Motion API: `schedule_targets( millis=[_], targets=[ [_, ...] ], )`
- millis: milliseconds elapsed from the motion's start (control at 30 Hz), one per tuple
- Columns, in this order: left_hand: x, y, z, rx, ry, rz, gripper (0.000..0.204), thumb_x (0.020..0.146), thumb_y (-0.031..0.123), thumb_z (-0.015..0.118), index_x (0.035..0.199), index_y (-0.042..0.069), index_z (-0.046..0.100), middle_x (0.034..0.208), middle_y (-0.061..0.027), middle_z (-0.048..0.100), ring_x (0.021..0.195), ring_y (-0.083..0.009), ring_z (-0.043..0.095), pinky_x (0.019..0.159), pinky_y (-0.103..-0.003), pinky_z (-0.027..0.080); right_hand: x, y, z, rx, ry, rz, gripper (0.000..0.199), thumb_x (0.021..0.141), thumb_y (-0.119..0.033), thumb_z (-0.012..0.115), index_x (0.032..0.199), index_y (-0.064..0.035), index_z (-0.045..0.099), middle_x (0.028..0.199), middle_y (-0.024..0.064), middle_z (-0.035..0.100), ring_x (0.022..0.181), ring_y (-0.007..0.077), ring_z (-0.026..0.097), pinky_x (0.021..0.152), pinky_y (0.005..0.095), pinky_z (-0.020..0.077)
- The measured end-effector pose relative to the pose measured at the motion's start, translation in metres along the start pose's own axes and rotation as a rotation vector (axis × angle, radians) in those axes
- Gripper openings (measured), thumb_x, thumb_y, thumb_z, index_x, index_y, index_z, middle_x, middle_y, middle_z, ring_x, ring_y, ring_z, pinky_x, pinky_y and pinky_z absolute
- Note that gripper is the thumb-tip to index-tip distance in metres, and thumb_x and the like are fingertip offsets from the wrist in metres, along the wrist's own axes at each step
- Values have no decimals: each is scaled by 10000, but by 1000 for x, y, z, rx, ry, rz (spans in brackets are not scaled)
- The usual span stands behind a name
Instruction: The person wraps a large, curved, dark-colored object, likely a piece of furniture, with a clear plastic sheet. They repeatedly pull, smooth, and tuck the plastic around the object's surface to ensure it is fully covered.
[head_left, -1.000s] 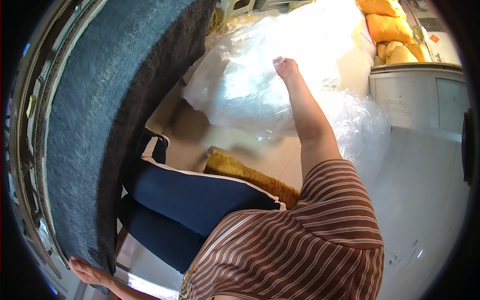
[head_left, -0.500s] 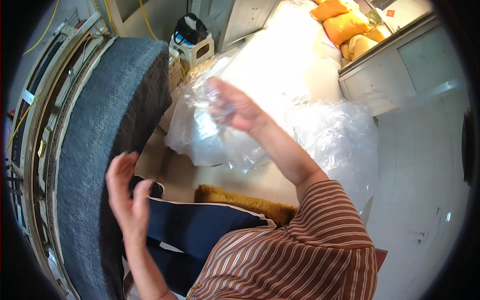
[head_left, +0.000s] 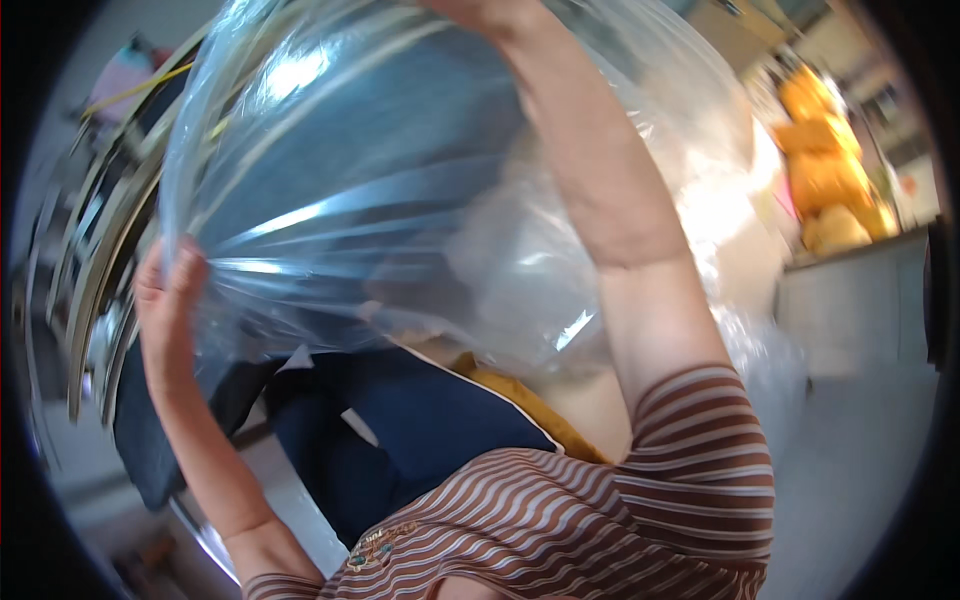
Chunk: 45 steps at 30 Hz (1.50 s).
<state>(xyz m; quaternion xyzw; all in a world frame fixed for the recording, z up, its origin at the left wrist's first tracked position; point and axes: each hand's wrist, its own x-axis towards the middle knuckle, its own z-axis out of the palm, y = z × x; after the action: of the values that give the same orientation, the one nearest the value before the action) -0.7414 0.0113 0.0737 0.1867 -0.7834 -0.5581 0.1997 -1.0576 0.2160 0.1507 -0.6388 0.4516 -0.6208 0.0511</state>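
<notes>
A large clear plastic bag [head_left: 380, 200] is stretched wide in front of me and fills the upper middle of the view. My left hand [head_left: 165, 300] grips its left edge at the left side. My right hand [head_left: 470, 10] is raised to the top rim, holding the bag's upper edge, with only part of the hand showing. My right forearm runs down the middle into a brown striped sleeve [head_left: 690, 450]. Below the bag lies a dark blue cushion [head_left: 420, 420] with white piping, and a mustard yellow cushion [head_left: 530, 410] peeks out behind it.
A grey fabric-covered panel [head_left: 300, 150] shows blurred through the plastic. Orange-yellow cushions [head_left: 825, 170] are piled at the far right above a grey cabinet [head_left: 860, 300]. More crumpled clear plastic [head_left: 750, 340] lies on the floor to the right.
Both hands have risen and pulled the clear bag up and wide, close to the camera. Half a second ago the right hand held it lower and the left hand was free.
</notes>
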Motion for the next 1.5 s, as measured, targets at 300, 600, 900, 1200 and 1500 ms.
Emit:
schedule_targets(
  millis=[300, 600, 900, 1200, 1500],
  targets=[
    [-248, -85, -538, 1852, 487, -445, 401, 879, 213, 561, 1224, 10, 539, 1190, -182, 582, 1120, -336, 538, 939, -384, 420, -137, 120, 12, -1338, -86, 520, 438, 907, -410, 485, 1213, -102, 544, 1252, 129, 523, 1188, 330, 458, 973, 447, 357],
    [-254, -134, -270, 828, 708, -273, 464, 818, 158, 634, 1250, 45, 511, 1257, -122, 499, 1148, -230, 479, 966, -372, 390, -130, 121, -28, -992, -269, 388, 418, 893, -248, 580, 1240, -22, 532, 1307, 179, 504, 1227, 316, 458, 1030, 368, 339],
    [-287, -179, -327, 918, 799, -493, 732, 788, 509, 629, 1343, 71, 441, 1415, -165, 388, 1328, -313, 338, 1066, -441, 272, -159, 80, -89, -1103, -381, 650, 349, 933, -232, 541, 1192, 1, 537, 1204, 173, 571, 1116, 284, 540, 972, 341, 386],
    [-214, -200, -346, 1222, 827, -412, 554, 912, 518, 435, 1275, 106, 509, 1337, -90, 487, 1254, -280, 430, 971, -544, 341, -117, 84, -39, -925, -301, 629, 390, 962, -273, 467, 1239, -2, 513, 1237, 183, 537, 1156, 303, 503, 989, 351, 366],
    [-220, -168, -310, 1259, 768, -588, 564, 868, 574, 475, 1260, 175, 547, 1261, -129, 508, 1169, -336, 476, 944, -455, 411, -117, 124, -15, -1068, -424, 879, 513, 995, -371, 332, 1369, -24, 391, 1398, 183, 408, 1305, 309, 369, 1082, 354, 256]
  ],
)
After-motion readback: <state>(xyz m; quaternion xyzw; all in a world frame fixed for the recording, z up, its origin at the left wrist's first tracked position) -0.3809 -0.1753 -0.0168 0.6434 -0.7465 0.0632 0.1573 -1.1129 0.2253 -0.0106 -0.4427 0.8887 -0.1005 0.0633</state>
